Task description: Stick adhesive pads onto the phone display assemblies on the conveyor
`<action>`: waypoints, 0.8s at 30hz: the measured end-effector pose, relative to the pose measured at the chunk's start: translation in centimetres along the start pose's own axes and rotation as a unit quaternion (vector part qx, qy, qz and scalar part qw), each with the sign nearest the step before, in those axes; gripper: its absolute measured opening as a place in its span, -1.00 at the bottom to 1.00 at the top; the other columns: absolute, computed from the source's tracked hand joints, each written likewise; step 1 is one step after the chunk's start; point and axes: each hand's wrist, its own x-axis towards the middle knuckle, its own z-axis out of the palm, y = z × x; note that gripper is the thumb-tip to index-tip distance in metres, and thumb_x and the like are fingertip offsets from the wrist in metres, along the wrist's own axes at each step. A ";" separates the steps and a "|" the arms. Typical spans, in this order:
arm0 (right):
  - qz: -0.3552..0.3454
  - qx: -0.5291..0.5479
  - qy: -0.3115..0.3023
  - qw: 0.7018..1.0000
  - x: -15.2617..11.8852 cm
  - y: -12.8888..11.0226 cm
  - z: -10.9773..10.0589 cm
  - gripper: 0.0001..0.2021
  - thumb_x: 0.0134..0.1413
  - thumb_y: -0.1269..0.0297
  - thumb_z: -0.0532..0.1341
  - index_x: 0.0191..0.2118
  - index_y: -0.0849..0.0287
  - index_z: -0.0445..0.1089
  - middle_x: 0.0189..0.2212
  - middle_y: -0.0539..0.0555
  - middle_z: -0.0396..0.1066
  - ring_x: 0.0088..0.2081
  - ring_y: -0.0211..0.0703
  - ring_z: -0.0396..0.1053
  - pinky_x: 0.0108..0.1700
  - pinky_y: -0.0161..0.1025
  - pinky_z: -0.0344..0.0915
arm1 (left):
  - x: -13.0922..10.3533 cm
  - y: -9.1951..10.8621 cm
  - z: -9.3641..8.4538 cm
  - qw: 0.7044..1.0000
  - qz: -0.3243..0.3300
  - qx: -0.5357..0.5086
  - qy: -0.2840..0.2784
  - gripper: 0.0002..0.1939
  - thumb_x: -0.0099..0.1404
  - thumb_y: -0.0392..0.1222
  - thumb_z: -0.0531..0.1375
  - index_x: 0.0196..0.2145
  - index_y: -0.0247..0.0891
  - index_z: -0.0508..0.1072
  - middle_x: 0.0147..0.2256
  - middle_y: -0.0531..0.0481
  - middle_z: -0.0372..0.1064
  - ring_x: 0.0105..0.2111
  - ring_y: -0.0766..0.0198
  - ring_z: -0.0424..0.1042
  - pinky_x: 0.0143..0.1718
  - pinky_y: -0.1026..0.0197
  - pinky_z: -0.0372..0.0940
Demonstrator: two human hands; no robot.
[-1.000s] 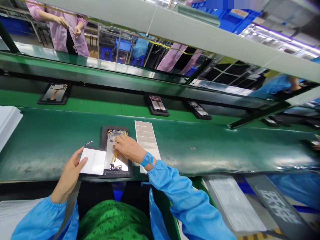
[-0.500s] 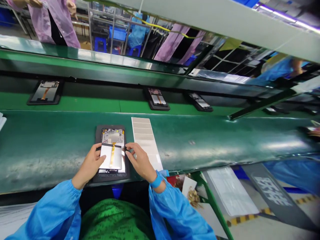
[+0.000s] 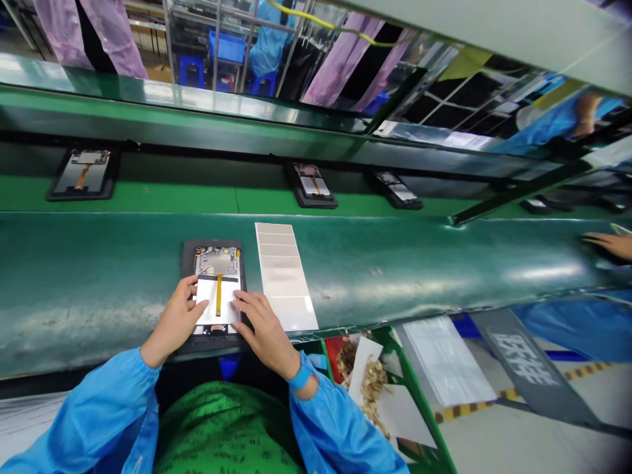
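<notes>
An opened tablet (image 3: pixel 230 262) with its circuit board showing lies in a dark foam tray (image 3: pixel 188 255) on the bench. Over its lower half is a flat silver battery (image 3: pixel 229 299), with an orange flex cable (image 3: pixel 218 296) running down the middle. My left hand (image 3: pixel 172 322) is closed on the battery's left edge, thumb resting on its face. At the right edge, the fingers of my right hand (image 3: pixel 264 332) hold the battery too. Whether the battery sits fully flat cannot be made out.
Right of the tray lies a sheet of pale labels (image 3: pixel 282 266). Behind, more opened tablets (image 3: pixel 83 174) rest in trays on a green belt (image 3: pixel 197 197). A green bin (image 3: pixel 419 401) of scraps stands below right. Another person's hand (image 3: pixel 612 245) is at far right.
My right hand has moved inward onto the battery's right edge. The battery has shifted slightly and now looks more squarely lined up with the tablet.
</notes>
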 end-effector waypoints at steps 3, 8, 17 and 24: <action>-0.005 -0.011 -0.002 1.000 0.1 0.3 0.1 -0.57 0.25 0.44 0.22 0.20 0.13 0.25 0.23 0.24 0.26 0.20 0.10 0.18 0.19 0.19 0.30 | -0.1 0.2 -0.1 1.000 0.003 0.018 0.001 -0.38 0.21 -0.11 0.25 0.17 -0.25 0.15 -0.06 -0.14 0.37 -0.35 0.25 0.49 -0.34 0.17 0.42; -0.024 -0.047 -0.017 0.998 0.4 0.2 -0.3 -0.52 0.22 0.41 0.26 0.23 0.13 0.23 0.24 0.26 0.25 0.20 0.14 0.19 0.16 0.24 0.33 | -0.2 0.2 -0.3 1.000 0.006 0.027 -0.007 -0.46 0.24 -0.13 0.22 0.14 -0.25 0.21 -0.03 -0.15 0.37 -0.28 0.26 0.48 -0.26 0.18 0.41; -0.067 -0.163 -0.048 0.983 0.4 -0.1 -0.3 -0.67 0.33 0.37 0.15 0.16 0.29 0.30 0.23 0.30 0.27 0.14 0.16 0.21 0.09 0.16 0.36 | 0.0 0.3 -0.7 0.993 0.044 0.110 0.008 -0.43 0.24 -0.13 0.21 0.16 -0.29 0.18 -0.23 -0.04 0.37 -0.29 0.20 0.47 -0.29 0.17 0.36; -0.085 -0.217 -0.049 0.971 0.4 -0.3 -0.3 -0.69 0.35 0.34 0.13 0.15 0.29 0.33 0.21 0.32 0.30 0.10 0.17 0.25 0.00 0.13 0.37 | 0.1 0.1 -1.5 0.950 0.110 0.292 0.021 -0.48 0.30 -0.14 0.15 0.19 -0.29 0.27 -0.23 -0.03 0.33 -0.40 0.27 0.36 -0.28 0.14 0.32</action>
